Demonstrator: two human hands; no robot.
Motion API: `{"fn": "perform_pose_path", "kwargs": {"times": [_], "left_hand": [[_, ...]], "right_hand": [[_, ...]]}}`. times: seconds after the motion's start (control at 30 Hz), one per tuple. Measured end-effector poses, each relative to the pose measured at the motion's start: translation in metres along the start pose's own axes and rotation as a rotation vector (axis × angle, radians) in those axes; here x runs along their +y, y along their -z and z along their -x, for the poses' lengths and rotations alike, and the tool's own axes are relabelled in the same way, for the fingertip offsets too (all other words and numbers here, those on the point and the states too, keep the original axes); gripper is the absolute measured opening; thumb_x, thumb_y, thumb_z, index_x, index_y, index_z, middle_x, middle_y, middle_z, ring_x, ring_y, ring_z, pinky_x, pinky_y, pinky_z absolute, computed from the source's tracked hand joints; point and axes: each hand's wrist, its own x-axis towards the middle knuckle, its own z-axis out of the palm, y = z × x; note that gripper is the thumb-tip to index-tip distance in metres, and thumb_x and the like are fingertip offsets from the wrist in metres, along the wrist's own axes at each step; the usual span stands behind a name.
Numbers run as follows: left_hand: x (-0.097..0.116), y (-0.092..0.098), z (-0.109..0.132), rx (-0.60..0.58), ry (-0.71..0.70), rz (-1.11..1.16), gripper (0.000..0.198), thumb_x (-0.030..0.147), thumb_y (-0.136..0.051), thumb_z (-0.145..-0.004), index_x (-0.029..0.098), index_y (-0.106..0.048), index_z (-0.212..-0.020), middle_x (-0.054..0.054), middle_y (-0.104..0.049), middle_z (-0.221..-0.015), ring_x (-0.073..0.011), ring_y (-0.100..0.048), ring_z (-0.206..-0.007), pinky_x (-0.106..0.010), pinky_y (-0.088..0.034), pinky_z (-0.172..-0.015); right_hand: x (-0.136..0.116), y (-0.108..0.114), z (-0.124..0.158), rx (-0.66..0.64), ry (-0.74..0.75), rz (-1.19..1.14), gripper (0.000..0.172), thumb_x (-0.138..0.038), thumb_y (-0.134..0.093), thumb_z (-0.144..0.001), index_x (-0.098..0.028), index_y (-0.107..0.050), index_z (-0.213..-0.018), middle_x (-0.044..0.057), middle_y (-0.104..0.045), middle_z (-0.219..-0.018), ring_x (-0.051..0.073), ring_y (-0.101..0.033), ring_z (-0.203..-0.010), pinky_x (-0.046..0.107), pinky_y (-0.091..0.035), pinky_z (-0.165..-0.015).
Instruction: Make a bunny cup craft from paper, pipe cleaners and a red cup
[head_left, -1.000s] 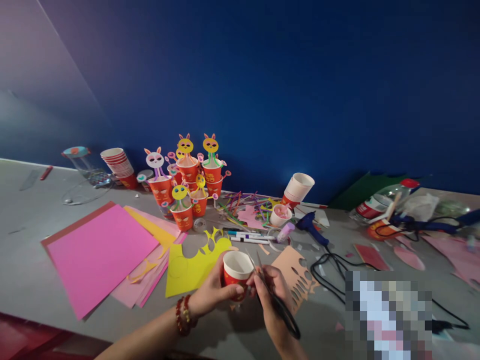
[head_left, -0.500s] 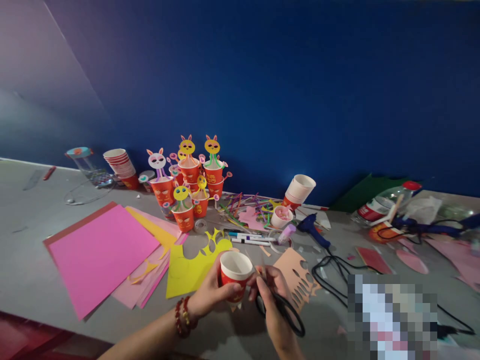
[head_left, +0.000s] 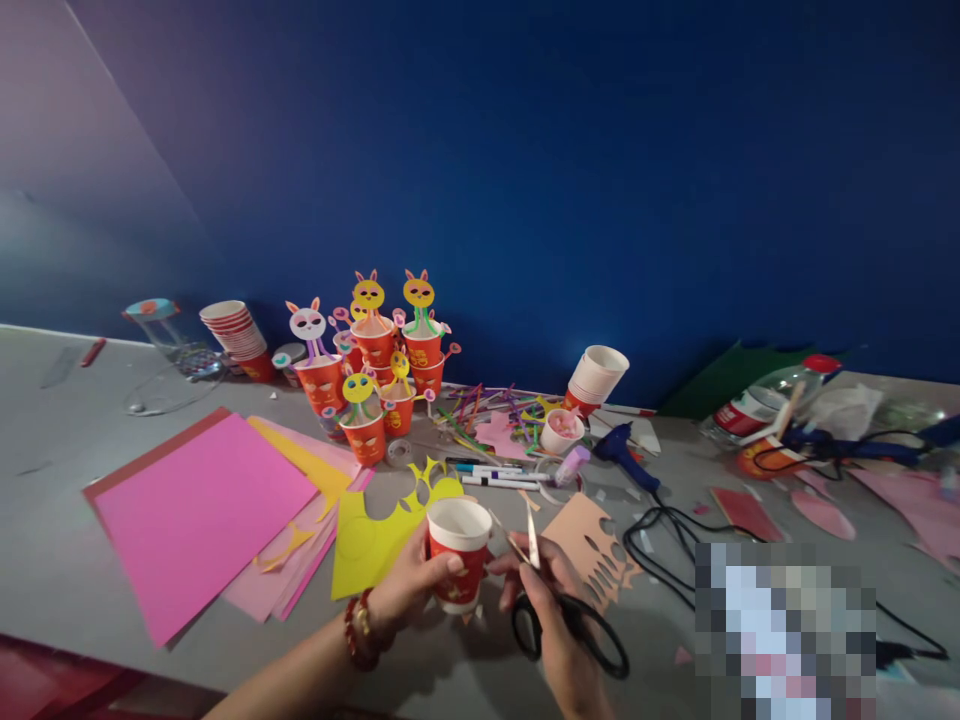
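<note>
My left hand (head_left: 409,590) is wrapped round a red paper cup (head_left: 457,552) with a white inside, held upright just above the grey table (head_left: 52,540). My right hand (head_left: 551,625) grips black-handled scissors (head_left: 562,610). Their blades stand apart and point up, just right of the cup and clear of it. A red bead bracelet (head_left: 358,632) sits on my left wrist. Under the hands lie a cut yellow sheet (head_left: 375,540) and a peach sheet with cut-outs (head_left: 592,545).
Pink and yellow paper sheets (head_left: 195,510) lie at the left. Finished bunny cups (head_left: 375,370), cup stacks (head_left: 236,335) (head_left: 596,380), markers (head_left: 499,475), pipe cleaners and a blue glue gun (head_left: 622,455) with black cable crowd the back. A bottle (head_left: 765,400) lies at the right.
The scissors have drawn away from the cup to the right and their blades have opened. My left hand has shifted the cup slightly left and down.
</note>
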Motion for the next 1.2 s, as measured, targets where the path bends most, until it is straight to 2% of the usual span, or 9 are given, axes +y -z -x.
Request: {"fn": "perform_pose_path", "kwargs": {"times": [0.17,0.43,0.57,0.7,0.8,0.93,1.07,1.13,1.2], "left_hand": [[-0.001,0.005,0.0,-0.136,0.07,0.15,0.054,0.049,-0.079,-0.073,0.011,-0.068,-0.11,-0.013,-0.073,-0.095,-0.0227,-0.069,-0.08,-0.03,-0.054,-0.068],[-0.009,0.017,0.0,-0.271,0.211,0.361,0.061,0.054,-0.075,-0.074,0.008,-0.068,-0.113,-0.014,-0.07,-0.098,-0.023,-0.069,-0.083,-0.032,-0.056,-0.07],[-0.009,0.019,0.0,-0.305,0.218,0.359,0.059,0.054,-0.075,-0.075,0.012,-0.067,-0.115,-0.013,-0.071,-0.1,-0.0233,-0.071,-0.081,-0.033,-0.055,-0.07],[-0.011,0.02,0.0,-0.345,0.212,0.297,0.058,0.051,-0.076,-0.075,0.008,-0.069,-0.113,-0.015,-0.073,-0.097,-0.0242,-0.072,-0.081,-0.034,-0.057,-0.072],[-0.012,0.021,0.0,-0.356,0.195,0.29,0.059,0.052,-0.077,-0.074,0.007,-0.069,-0.112,-0.016,-0.073,-0.096,-0.0243,-0.073,-0.08,-0.034,-0.058,-0.071],[-0.014,0.022,0.001,-0.366,0.203,0.26,0.062,0.055,-0.077,-0.073,0.006,-0.07,-0.109,-0.017,-0.074,-0.092,-0.0241,-0.073,-0.077,-0.031,-0.058,-0.068],[-0.012,0.02,0.002,-0.364,0.206,0.241,0.061,0.052,-0.078,-0.072,0.006,-0.068,-0.112,-0.016,-0.075,-0.089,-0.024,-0.073,-0.077,-0.03,-0.057,-0.067],[-0.005,0.016,0.002,-0.352,0.196,0.213,0.062,0.048,-0.077,-0.074,0.011,-0.064,-0.121,-0.015,-0.074,-0.096,-0.0243,-0.072,-0.081,-0.033,-0.056,-0.071],[0.005,0.011,0.003,-0.297,0.123,0.134,0.066,0.044,-0.076,-0.076,0.019,-0.055,-0.134,-0.014,-0.068,-0.118,-0.0269,-0.069,-0.099,-0.041,-0.053,-0.088]], "right_hand": [[0.0,0.008,0.003,0.045,0.012,0.088,0.027,-0.048,-0.066,-0.088,-0.022,-0.069,-0.093,0.003,-0.074,-0.073,0.017,-0.064,-0.055,0.026,-0.054,-0.055],[-0.015,0.011,0.007,0.03,0.049,0.273,0.024,-0.048,-0.066,-0.088,-0.025,-0.067,-0.082,0.001,-0.073,-0.061,0.02,-0.068,-0.059,0.027,-0.055,-0.059],[-0.022,0.008,0.005,-0.007,0.101,0.22,0.019,-0.043,-0.062,-0.092,-0.026,-0.068,-0.097,0.001,-0.075,-0.067,0.021,-0.07,-0.064,0.029,-0.057,-0.064],[-0.027,0.003,-0.006,-0.049,0.309,0.331,0.02,-0.035,-0.057,-0.096,-0.027,-0.075,-0.095,0.004,-0.077,-0.085,0.022,-0.069,-0.077,0.033,-0.055,-0.076],[-0.032,0.001,-0.014,-0.113,0.349,0.388,0.021,-0.031,-0.057,-0.096,-0.026,-0.077,-0.097,0.005,-0.075,-0.089,0.022,-0.068,-0.079,0.031,-0.055,-0.073],[-0.032,0.002,-0.018,-0.146,0.287,0.406,0.015,-0.029,-0.066,-0.09,-0.025,-0.073,-0.103,0.003,-0.074,-0.089,0.019,-0.067,-0.073,0.028,-0.055,-0.07],[-0.028,0.005,-0.019,-0.244,0.214,0.347,0.015,-0.029,-0.066,-0.091,-0.025,-0.071,-0.105,0.004,-0.076,-0.091,0.021,-0.071,-0.08,0.028,-0.057,-0.074],[-0.029,0.007,-0.02,-0.261,0.211,0.327,0.014,-0.029,-0.066,-0.091,-0.025,-0.07,-0.103,0.003,-0.076,-0.089,0.021,-0.072,-0.079,0.027,-0.058,-0.072],[-0.03,0.01,-0.022,-0.26,0.215,0.329,0.013,-0.028,-0.068,-0.09,-0.026,-0.07,-0.103,0.001,-0.076,-0.087,0.019,-0.072,-0.076,0.025,-0.057,-0.069]]}}
